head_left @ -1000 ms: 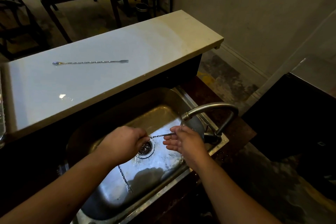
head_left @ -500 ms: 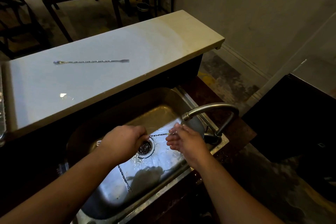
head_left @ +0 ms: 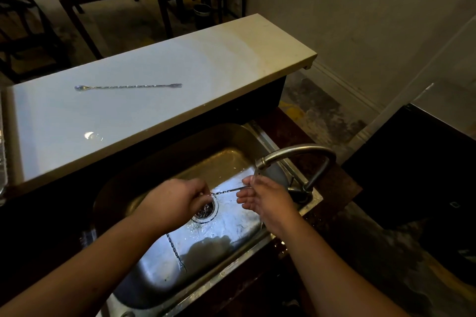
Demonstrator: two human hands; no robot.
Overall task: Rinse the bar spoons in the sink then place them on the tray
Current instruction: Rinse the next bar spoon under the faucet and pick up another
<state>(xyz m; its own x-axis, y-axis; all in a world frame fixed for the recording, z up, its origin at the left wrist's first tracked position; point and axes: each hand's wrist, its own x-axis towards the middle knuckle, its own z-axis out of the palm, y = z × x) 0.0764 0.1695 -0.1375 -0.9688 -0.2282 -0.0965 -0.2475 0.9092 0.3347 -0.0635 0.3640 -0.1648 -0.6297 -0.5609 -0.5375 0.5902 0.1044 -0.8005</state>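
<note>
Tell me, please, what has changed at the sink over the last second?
Very little. The right hand slid a touch along the bar spoon under the faucet, rubbing it; the left hand kept its grip on the other end. The second spoon in the sink and the third on the counter stayed put.

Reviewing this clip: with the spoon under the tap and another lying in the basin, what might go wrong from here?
1. The left hand pinches the held bar spoon at one end only, while the right hand is open at the wet tip; it may slip and drop onto the drain.
2. The second spoon on the sink floor, partly under the forearm, could be overlooked.
3. The third spoon on the counter might get skipped unrinsed.
</note>
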